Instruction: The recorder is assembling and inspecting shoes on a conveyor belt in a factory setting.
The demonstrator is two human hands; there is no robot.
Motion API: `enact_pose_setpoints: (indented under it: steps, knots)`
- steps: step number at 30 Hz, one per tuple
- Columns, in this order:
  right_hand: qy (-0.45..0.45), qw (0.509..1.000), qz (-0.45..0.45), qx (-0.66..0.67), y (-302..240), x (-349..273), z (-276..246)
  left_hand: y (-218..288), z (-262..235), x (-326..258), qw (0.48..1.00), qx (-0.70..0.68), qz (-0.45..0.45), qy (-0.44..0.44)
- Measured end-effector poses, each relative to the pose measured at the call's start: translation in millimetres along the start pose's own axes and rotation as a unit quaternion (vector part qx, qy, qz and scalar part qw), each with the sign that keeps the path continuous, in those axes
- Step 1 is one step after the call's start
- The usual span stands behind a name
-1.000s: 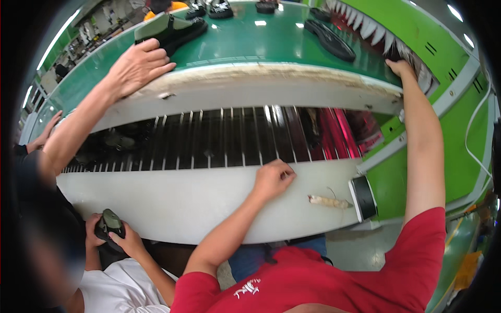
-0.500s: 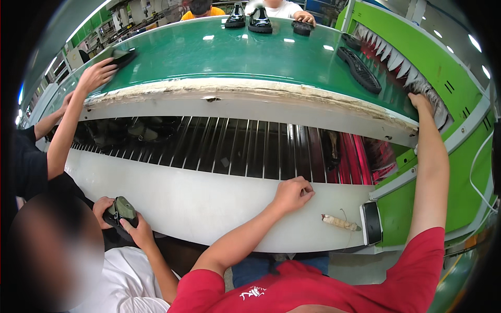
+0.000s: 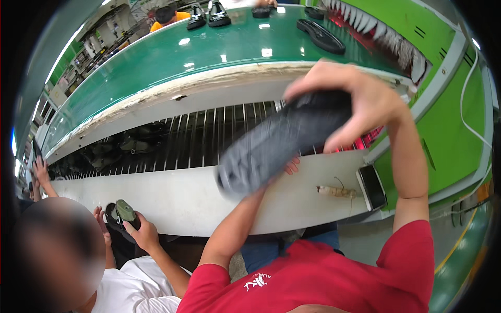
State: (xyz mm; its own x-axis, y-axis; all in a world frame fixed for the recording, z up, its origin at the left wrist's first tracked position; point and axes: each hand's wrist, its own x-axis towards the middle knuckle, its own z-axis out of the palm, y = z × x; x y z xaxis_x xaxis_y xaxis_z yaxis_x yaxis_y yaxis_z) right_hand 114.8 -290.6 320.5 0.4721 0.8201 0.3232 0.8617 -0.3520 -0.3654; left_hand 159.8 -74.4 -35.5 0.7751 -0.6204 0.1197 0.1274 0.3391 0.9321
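Note:
My right hand (image 3: 360,99) is wrapped round the heel end of a black shoe sole (image 3: 271,138), its tread blurred by motion. The sole slants down to the left, raised over the white ledge (image 3: 172,195). Behind it is my left hand (image 3: 292,166); only a few fingertips show, so I cannot make out whether it is open or closed. Another black sole (image 3: 321,36) lies on the green belt (image 3: 156,68) near the fringed tunnel mouth. By the ledge's right end rests a pale, tape-wrapped tool (image 3: 336,192), with a dark-faced box (image 3: 371,187) beside it.
Metal rollers (image 3: 198,138) run under the belt, with shoes (image 3: 135,142) at their left. A green machine (image 3: 443,104) borders the right side. At my left, a person in white holds an olive-and-black shoe (image 3: 124,213). Glossy black shoes (image 3: 218,14) stand at the belt's far side.
My right hand has come away from the tunnel mouth toward me, now with a black sole in it. The view has shifted; at far left, another worker's arms have drawn back toward the edge.

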Motion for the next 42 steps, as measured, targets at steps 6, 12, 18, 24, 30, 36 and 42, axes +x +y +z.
enact_pose_setpoints:
  steps: [6,12,18,24,30,36,42]
  knots:
    - [-0.222,0.973,0.020,-0.061,30,-20,134,49,24,-14,0.989,-0.136,-0.025,-0.049]
    - [-0.013,0.990,0.138,0.029,155,-64,172,15,-6,6,0.972,0.130,0.032,0.193]
    - [0.096,0.754,0.577,-0.300,305,-168,155,5,13,14,0.969,0.110,0.034,0.220]
    - [0.128,0.624,0.739,-0.218,356,-277,180,1,15,7,0.938,0.250,0.008,0.238]
    - [0.149,0.608,0.729,-0.279,398,-306,184,11,20,7,0.927,0.303,0.015,0.222]
    - [0.209,0.680,0.674,-0.198,410,-258,142,23,22,2,0.946,0.201,0.065,0.245]
    - [0.569,0.378,0.414,0.602,232,-168,191,86,40,-34,0.860,0.168,0.287,0.386]
